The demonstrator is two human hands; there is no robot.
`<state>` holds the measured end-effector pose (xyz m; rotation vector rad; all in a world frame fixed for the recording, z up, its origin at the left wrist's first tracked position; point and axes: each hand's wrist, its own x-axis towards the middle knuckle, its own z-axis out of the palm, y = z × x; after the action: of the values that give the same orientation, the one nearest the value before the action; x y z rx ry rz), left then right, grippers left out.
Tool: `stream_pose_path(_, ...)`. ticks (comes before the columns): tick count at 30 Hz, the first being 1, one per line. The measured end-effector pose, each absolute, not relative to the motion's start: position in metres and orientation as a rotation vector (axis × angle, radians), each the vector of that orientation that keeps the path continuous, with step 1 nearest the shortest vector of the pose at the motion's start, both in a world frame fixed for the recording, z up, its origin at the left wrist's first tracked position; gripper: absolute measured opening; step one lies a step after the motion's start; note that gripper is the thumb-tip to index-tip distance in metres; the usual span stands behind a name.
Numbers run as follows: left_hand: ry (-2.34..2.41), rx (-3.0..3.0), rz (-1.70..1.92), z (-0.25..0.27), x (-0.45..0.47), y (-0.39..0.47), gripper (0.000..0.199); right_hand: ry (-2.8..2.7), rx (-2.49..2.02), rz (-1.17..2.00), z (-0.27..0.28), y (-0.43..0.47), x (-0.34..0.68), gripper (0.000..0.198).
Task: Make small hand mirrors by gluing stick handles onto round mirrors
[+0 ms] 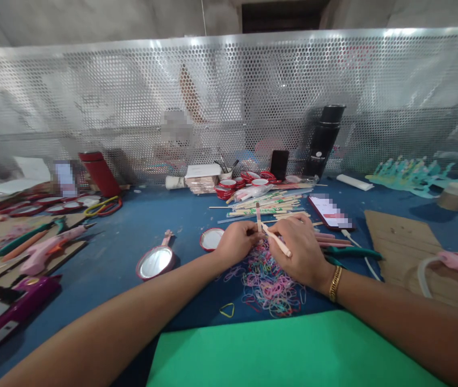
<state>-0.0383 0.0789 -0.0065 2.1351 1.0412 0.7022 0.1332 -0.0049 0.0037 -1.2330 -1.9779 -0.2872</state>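
Note:
Over a heap of coloured rubber bands (271,282), both hands work close together. My left hand (239,240) pinches a thin upright stick (258,214) with a pinkish-brown top and a pale lower part. Between the fingers of my right hand (299,244) lies a pale, wood-coloured stick (279,242), slanting down to the right. The two sticks meet or cross at the fingertips; whether they are joined cannot be made out. Beside my left hand is a round red-rimmed disc (211,239). A small round mirror with a handle (155,262) lies farther left.
Behind the hands lie wrapped chopsticks (269,204) and red-rimmed rounds (226,188). Pliers (351,252), a phone (329,212) and cardboard (406,242) are on the right. A pink glue gun (49,250) lies left. A green sheet (277,352) covers the near edge.

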Motion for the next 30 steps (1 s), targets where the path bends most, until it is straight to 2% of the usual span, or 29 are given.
stream_pose_path(30,1.021,2.138,0.715,-0.0073,-0.0380,0.0786,0.026,-2.012,-1.216,-0.304,0.0032,-0.0059,0.1323,0.008)
